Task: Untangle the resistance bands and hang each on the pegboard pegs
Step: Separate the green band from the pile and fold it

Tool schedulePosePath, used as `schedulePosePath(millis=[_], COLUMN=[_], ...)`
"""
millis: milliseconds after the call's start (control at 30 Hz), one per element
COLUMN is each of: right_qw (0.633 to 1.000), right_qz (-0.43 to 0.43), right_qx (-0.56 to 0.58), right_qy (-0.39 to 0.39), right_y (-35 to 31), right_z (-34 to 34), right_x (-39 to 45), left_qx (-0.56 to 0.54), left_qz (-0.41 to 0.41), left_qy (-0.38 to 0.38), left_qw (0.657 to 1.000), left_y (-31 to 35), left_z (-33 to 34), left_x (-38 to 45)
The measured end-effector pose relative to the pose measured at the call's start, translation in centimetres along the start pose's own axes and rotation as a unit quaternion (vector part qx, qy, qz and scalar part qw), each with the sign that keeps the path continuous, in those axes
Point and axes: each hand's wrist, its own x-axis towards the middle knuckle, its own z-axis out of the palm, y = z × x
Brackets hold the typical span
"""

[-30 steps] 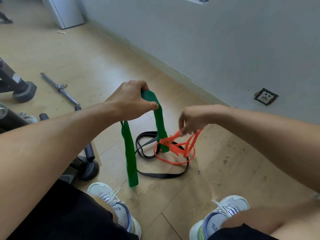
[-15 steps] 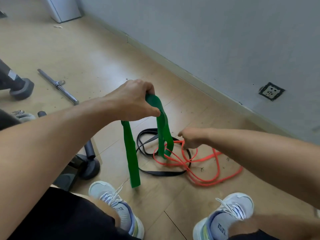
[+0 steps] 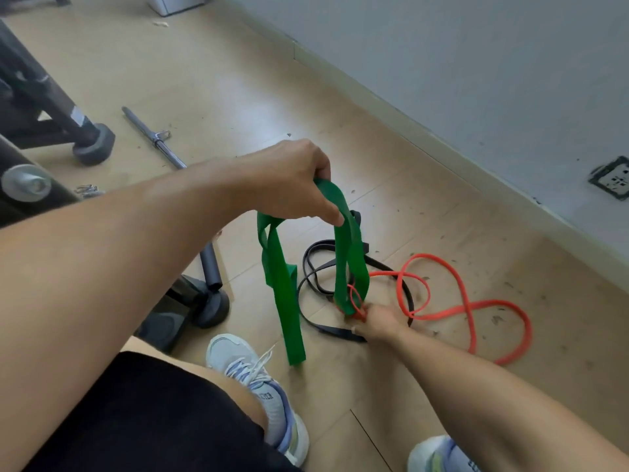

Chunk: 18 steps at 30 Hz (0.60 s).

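My left hand [image 3: 292, 182] grips the top of a wide green band [image 3: 284, 284] and holds it up above the floor; both ends hang down. A thin orange band [image 3: 463, 294] lies in loops on the wooden floor to the right, one small loop still caught round the green band's right strand. A black band [image 3: 315, 267] lies coiled under them. My right hand [image 3: 377, 321] is low at the floor, fingers pinching the orange loop where it meets the green and black bands. No pegboard is in view.
The grey wall [image 3: 476, 80] and its skirting run diagonally at the right, with a floor-level socket [image 3: 612, 182]. A steel bar [image 3: 153, 137] and black gym-machine feet [image 3: 95, 144] lie to the left. My two shoes [image 3: 258, 386] are at the bottom.
My right hand has dropped from chest height to the floor. Most of the orange band has fallen out to the right in loose loops. My left hand has kept the green band raised.
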Motion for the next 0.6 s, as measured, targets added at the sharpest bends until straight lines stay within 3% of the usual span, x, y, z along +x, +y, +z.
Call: schedulePosePath(millis=[233, 367, 467, 600], right_qw=[1.0, 0.994, 0.987, 0.986], right_qz=[0.005, -0.033, -0.103, -0.168], right_qx=[0.009, 0.101, 0.11, -0.006], right_qy=[0.009, 0.031, 0.057, 0.015], right_y=[0.5, 0.2, -0.8, -1.1], right_z=[0.9, 0.1, -5.5, -16.4], right_x=[0.1, 0.0, -2.2, -5.9], left_qx=[-0.037, -0.018, 0.0, 0.042], left_qz=[0.015, 0.011, 0.01, 0.016], left_qy=[0.035, 0.021, 0.008, -0.019], left_qw=[0.999, 1.0, 1.0, 0.999], left_y=[0.1, -0.1, -0.2, 0.1], left_z=[0.4, 1.1, 1.6, 2.5], left_x=[0.1, 0.1, 0.4, 0.7])
